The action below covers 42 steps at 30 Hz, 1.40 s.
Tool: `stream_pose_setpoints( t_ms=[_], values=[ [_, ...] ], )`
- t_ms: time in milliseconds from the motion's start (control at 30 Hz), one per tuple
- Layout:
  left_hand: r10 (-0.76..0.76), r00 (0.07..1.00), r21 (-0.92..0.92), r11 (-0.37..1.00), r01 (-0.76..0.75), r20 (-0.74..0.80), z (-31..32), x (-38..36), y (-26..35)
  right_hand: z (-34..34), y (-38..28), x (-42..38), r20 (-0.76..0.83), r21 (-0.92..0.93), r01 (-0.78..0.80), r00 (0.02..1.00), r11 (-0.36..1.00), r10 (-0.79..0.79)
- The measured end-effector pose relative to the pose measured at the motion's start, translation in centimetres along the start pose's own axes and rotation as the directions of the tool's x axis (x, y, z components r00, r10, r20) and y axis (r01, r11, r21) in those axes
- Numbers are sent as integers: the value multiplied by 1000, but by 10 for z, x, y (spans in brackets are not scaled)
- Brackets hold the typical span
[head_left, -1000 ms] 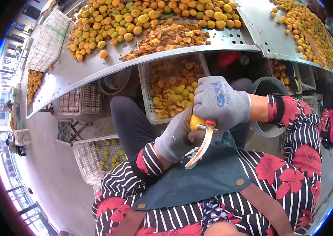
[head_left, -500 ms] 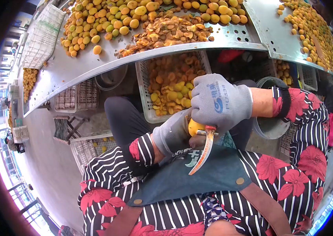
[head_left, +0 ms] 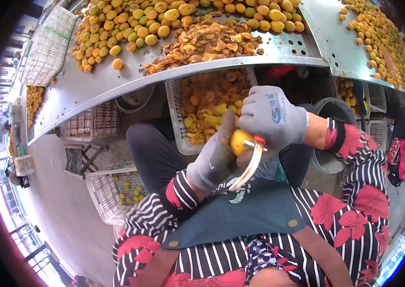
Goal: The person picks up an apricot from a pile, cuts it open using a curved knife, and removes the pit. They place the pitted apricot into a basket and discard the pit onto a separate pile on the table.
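Both of my hands wear grey gloves and meet in front of the dark apron [head_left: 240, 215]. In my left hand [head_left: 214, 155] is a yellow-orange apricot [head_left: 239, 142], its thumb raised along one side. My right hand [head_left: 270, 118] grips a short knife with a curved blade [head_left: 251, 168], its handle mostly hidden in the fist. The blade points down and left, close beside the fruit. Just beyond the hands, a white crate [head_left: 175, 115] between my knees holds apricot halves [head_left: 207, 103].
A metal table [head_left: 92, 95] curves across the front, bearing whole apricots [head_left: 131, 28] and a heap of brown-orange scraps [head_left: 207, 43]. A bucket [head_left: 327, 160] stands right of my knee. At left are a folding stool [head_left: 74, 160] and a crate [head_left: 98, 196] with several fruits.
My left thumb has lifted away from the right fist, and the left hand has opened up somewhat around the apricot. More of the fruit shows. The knife stays in my right hand.
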<state>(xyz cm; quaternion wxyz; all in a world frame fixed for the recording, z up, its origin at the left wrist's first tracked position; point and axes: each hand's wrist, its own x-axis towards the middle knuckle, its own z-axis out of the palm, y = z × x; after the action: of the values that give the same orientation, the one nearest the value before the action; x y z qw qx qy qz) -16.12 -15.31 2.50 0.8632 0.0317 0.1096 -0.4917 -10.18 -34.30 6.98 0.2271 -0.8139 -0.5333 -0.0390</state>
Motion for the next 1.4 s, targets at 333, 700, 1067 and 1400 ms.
stream_pose_setpoints(
  t_ms=[333,700,1067,1400],
  values=[
    [209,939,532,846,-33,-274,19,-8,-4,8,-18,-3,-53,40,-25,998,999,28],
    [743,658,892,373,-256,-121,3,-2,-2,76,-48,11,-451,436,-403,676,805,583],
    [719,676,977,-22,-214,164,-18,-20,10,78,-55,20,35,831,-497,493,249,869],
    [692,722,805,420,-419,14,11,-62,-11,57,-92,0,70,969,-241,464,50,883]
  ],
)
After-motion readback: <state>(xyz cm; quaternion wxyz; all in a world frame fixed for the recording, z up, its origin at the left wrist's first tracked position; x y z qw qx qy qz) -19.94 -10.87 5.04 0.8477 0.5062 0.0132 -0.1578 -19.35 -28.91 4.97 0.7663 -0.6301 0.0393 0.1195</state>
